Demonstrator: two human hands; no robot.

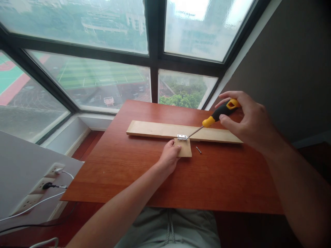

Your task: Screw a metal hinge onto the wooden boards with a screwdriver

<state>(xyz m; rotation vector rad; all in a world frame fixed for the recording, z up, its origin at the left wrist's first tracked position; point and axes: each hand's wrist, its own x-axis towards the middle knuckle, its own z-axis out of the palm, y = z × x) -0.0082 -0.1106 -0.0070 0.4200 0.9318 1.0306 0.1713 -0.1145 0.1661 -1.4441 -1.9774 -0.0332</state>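
1. I receive pale daylight through the large window (129,69) ahead; its upper right pane (193,24) glares nearly white.
2. The scenery beyond the glass looks hazy and washed out to me.
3. The wall (287,79) on the right sinks into dim grey, blackening at the corner.
4. Light falls softly on the reddish tabletop (124,179), where a small metal fitting (182,137) shines silver.
5. Wide-angle stretching slants the window frame (154,60) and enlarges the shadowed, blurry right forearm (297,186).
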